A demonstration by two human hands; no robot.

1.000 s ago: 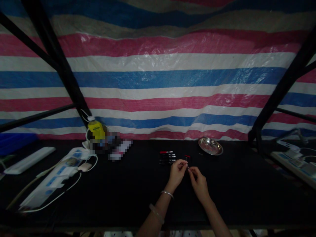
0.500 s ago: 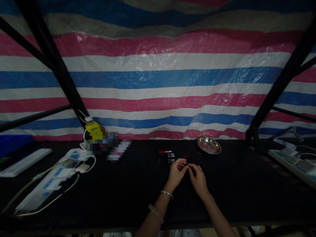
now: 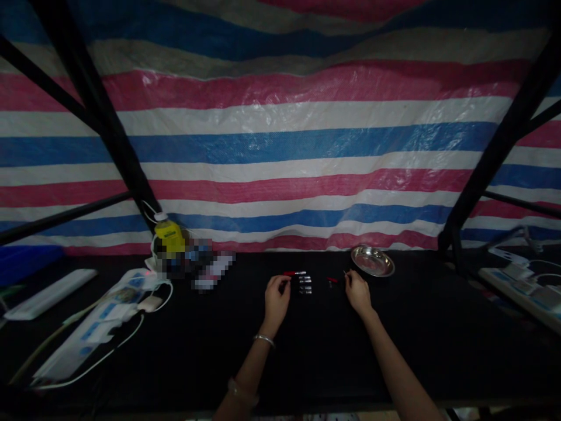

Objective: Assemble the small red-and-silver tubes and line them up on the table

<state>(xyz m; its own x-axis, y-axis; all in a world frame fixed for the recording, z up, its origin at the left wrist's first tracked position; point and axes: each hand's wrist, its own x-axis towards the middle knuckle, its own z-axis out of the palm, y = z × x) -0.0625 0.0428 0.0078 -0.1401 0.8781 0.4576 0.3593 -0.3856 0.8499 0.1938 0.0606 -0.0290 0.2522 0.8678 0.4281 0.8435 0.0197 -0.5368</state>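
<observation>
My left hand point(image 3: 276, 297) is closed, its fingertips at the left ends of a row of short sticks. Whatever it pinches is dark and I cannot make it out. At the top of that row lies a red stick with a silver end point(image 3: 294, 273). Below it are several dark sticks with silver ends point(image 3: 305, 280), their bodies merging with the black surface. My right hand point(image 3: 358, 294) pinches a small thin piece point(image 3: 346, 273), too small to name. Between the hands lies a small red piece point(image 3: 332, 279) with a tiny shiny bit just below it.
A shallow round metal dish point(image 3: 372, 261) stands behind my right hand on the black table point(image 3: 197, 351). To the left are a power strip with cables point(image 3: 96, 327), a white bar point(image 3: 50, 294) and a yellow bottle point(image 3: 170, 235). Striped sheeting point(image 3: 280, 140) hangs behind, between black frame posts.
My hands were together in the middle and have come apart. The left has moved left to the sticks, the right slightly right and up with a thin piece.
</observation>
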